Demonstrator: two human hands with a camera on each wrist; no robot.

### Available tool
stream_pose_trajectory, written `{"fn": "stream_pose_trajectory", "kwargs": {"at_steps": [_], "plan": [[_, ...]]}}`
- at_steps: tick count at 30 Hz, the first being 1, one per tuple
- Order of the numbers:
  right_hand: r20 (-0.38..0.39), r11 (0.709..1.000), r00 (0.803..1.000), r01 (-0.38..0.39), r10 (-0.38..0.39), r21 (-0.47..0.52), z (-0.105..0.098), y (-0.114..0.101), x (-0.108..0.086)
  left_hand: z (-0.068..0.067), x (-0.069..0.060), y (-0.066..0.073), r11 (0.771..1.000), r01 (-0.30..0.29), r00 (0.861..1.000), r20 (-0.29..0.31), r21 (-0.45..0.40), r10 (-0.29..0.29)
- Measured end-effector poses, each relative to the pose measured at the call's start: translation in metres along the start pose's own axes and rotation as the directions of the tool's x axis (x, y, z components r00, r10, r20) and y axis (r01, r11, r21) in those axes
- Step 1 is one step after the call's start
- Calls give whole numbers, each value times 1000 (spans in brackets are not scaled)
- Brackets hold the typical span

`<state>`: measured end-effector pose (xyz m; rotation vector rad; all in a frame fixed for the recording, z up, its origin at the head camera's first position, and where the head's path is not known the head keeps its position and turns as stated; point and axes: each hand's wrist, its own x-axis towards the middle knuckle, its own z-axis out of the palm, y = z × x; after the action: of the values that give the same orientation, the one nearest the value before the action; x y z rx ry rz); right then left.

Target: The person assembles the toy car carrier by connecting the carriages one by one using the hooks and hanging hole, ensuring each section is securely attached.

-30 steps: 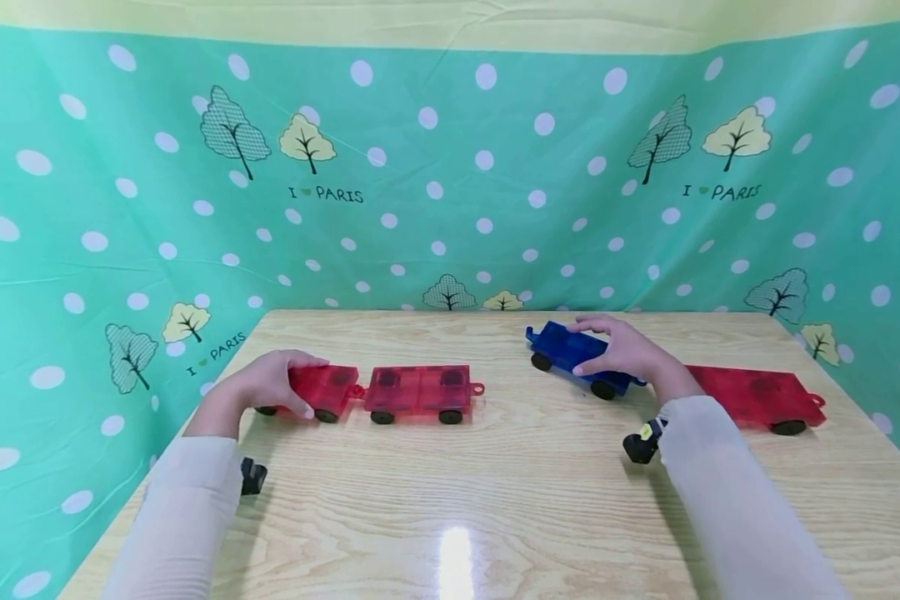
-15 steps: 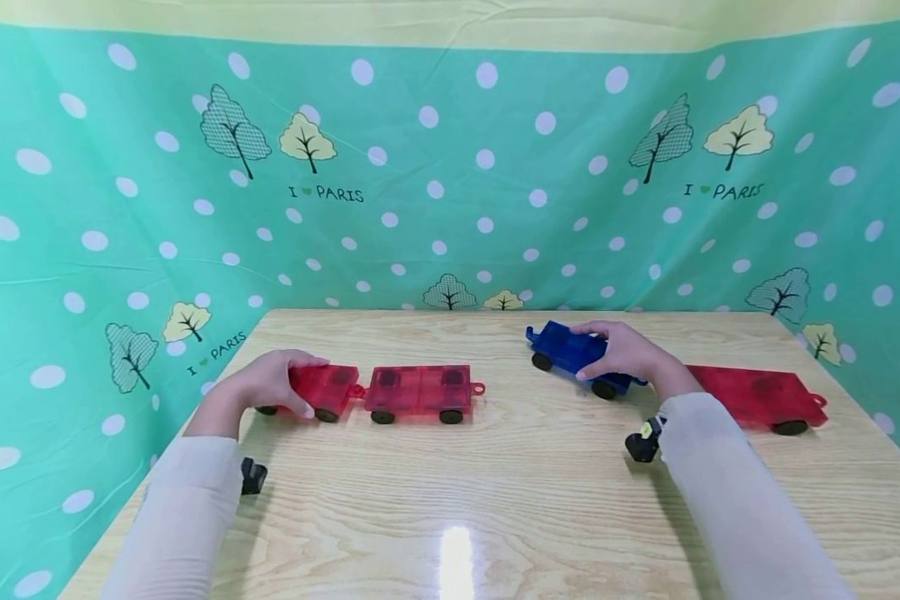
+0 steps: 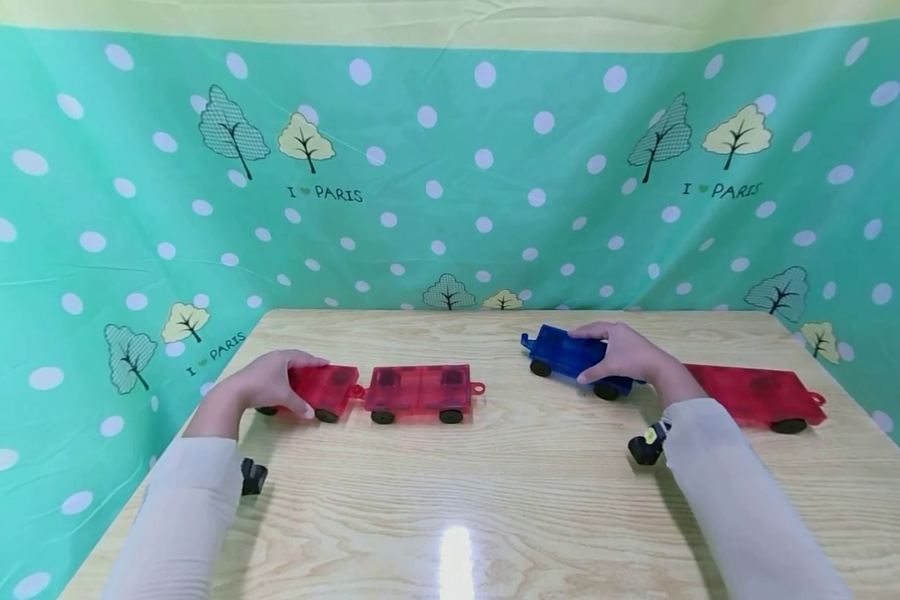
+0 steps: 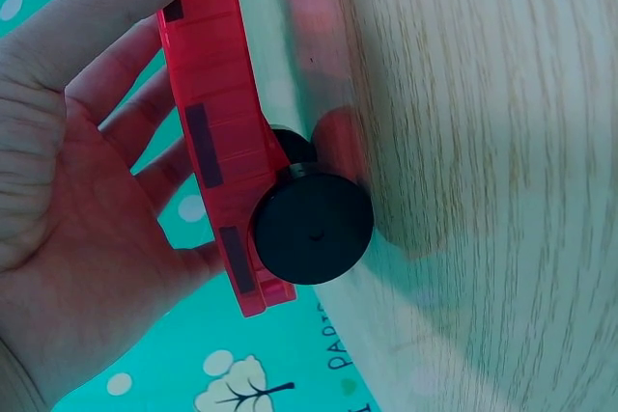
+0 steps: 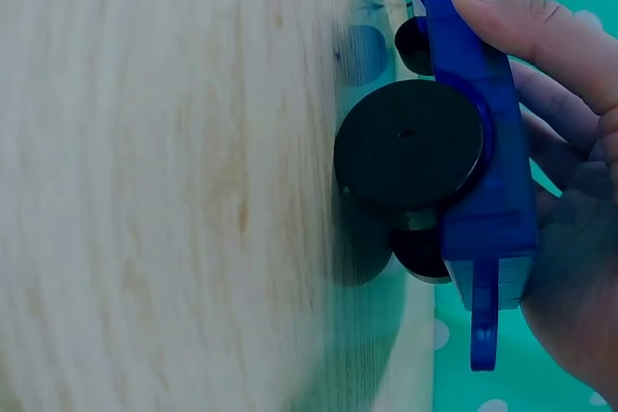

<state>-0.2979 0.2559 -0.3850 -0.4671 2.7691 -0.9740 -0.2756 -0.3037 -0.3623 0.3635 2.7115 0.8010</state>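
My left hand grips a translucent red toy train car with black wheels at the table's left. In the left wrist view, thumb and fingers lie on either side of this car. Its ring end meets the hook of a second red car to its right. At the right of the table, my right hand holds a blue toy train car between thumb and fingers. The blue car's hook points left. From the right wrist view, the wheels of the blue car appear close to the tabletop.
Another red car stands at the right, partly behind my right wrist. A black wrist camera hangs under the right wrist, another black camera under the left. Polka-dot green cloth rises behind the wooden table.
The blue car in my right hand has swung slightly, its hook end shifting left and nearer to me. My left hand and the red cars stay put.
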Motion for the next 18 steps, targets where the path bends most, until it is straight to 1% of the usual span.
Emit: {"fn": "stream_pose_trajectory", "kwargs": {"at_steps": [4, 10, 18], "plan": [[4, 1000, 1000, 17, -17, -8, 2, -1, -2, 0, 0, 0, 1000, 3, 1000, 1, -9, -3], [17, 999, 999, 48, -47, -23, 4, -4, -4, 0, 0, 0, 1000, 6, 1000, -2, 5, -6], [18, 995, 996, 91, -91, -49, 4, -7, -8, 0, 0, 0, 1000, -12, 1000, -4, 10, 12]]}}
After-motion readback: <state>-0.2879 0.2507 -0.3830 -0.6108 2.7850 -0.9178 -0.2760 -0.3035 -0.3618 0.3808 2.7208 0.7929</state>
